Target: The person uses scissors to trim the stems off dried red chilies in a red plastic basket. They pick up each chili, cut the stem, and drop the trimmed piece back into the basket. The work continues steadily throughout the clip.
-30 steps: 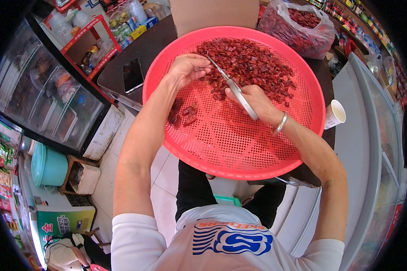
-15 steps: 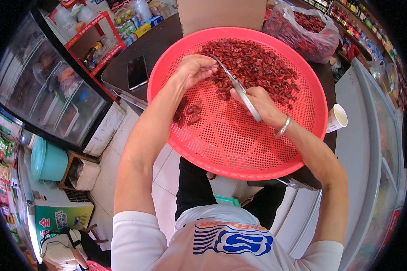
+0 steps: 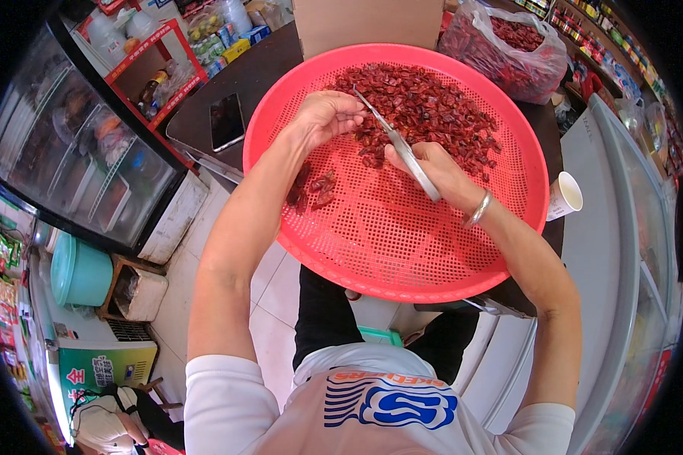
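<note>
A round pink-red perforated plastic tray [image 3: 372,254] holds a broad heap of cut dried red chili pieces [image 3: 432,114] on its far side. A smaller cluster of dried chilies [image 3: 322,189] lies at its left, partly behind my left forearm. My right hand [image 3: 436,171] grips metal scissors [image 3: 406,154], their blades pointing up and left. Over the tray's upper left, my left hand [image 3: 330,115] is closed in a pinch close beside the blades. Whatever is between its fingertips is too small to make out.
The tray rests on a dark table [image 3: 197,114] with a phone [image 3: 226,121] at its left. A cardboard box [image 3: 368,26] and a plastic bag of dried chilies [image 3: 505,49] stand behind. A paper cup [image 3: 565,196] is at the right, beside a freezer [image 3: 599,227]. A person [image 3: 110,421] is at lower left.
</note>
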`<state>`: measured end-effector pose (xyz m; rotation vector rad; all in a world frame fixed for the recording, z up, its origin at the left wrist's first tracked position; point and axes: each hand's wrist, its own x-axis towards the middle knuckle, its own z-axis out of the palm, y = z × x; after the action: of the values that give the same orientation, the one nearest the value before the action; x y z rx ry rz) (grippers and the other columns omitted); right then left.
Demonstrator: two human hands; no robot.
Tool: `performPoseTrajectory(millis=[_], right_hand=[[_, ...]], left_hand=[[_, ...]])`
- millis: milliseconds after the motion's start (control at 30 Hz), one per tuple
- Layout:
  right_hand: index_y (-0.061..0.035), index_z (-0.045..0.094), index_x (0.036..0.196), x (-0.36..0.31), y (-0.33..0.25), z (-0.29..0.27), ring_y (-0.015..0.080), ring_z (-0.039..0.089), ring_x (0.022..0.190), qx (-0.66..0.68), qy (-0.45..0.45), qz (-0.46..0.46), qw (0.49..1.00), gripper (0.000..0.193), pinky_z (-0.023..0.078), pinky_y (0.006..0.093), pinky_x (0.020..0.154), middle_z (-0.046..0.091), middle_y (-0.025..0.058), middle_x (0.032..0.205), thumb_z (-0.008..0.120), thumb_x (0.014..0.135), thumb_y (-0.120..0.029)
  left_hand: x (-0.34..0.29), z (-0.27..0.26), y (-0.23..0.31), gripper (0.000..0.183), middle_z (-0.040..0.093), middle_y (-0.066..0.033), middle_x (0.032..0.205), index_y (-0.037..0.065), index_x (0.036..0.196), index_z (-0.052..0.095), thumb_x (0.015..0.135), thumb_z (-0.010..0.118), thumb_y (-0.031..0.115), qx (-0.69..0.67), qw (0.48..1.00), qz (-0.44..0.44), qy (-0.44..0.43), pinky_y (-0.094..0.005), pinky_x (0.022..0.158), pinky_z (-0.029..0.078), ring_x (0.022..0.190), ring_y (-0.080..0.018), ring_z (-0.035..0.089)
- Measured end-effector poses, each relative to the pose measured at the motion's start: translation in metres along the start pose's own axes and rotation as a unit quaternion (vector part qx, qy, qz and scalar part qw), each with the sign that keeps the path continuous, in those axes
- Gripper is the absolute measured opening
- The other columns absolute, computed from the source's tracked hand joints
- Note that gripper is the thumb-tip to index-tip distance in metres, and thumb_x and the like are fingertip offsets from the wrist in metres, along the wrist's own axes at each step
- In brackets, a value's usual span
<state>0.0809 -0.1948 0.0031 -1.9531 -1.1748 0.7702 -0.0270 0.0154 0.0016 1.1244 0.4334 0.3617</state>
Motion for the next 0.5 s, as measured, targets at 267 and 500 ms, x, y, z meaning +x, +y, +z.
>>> performPoseTrajectory(millis=[267, 500], right_hand=[[-0.0057, 0.053, 0.06, 0.0009, -0.0006, 0.0021, 0.0072, 0.041, 0.044, 0.003, 0.01, 0.01, 1.0, 0.057, 0.03, 0.0256, 0.04, 0.043, -0.003, 0.052, 0.059, 0.082, -0.058], [-0.0052, 0.054, 0.057, 0.0015, 0.0048, 0.0052, 0.0074, 0.041, 0.042, -0.015, 0.014, 0.006, 1.0, 0.055, 0.03, 0.0266, 0.04, 0.043, -0.0025, 0.049, 0.06, 0.085, -0.052]], left_hand=[[0.0029, -0.003, -0.0009, 0.006, 0.064, -0.0152, 0.081, -0.006, 0.087, 0.059, 0.082, 0.06, -0.003, -0.013, 1.0, -0.01, -0.011, -0.0278, 0.061, 0.054, 0.067, -0.0192, 0.064], [0.0047, -0.005, -0.0019, 0.009, 0.065, -0.0155, 0.082, -0.007, 0.09, 0.06, 0.082, 0.06, -0.003, 0.002, 1.0, -0.028, 0.002, -0.0268, 0.063, 0.054, 0.07, -0.0193, 0.064]])
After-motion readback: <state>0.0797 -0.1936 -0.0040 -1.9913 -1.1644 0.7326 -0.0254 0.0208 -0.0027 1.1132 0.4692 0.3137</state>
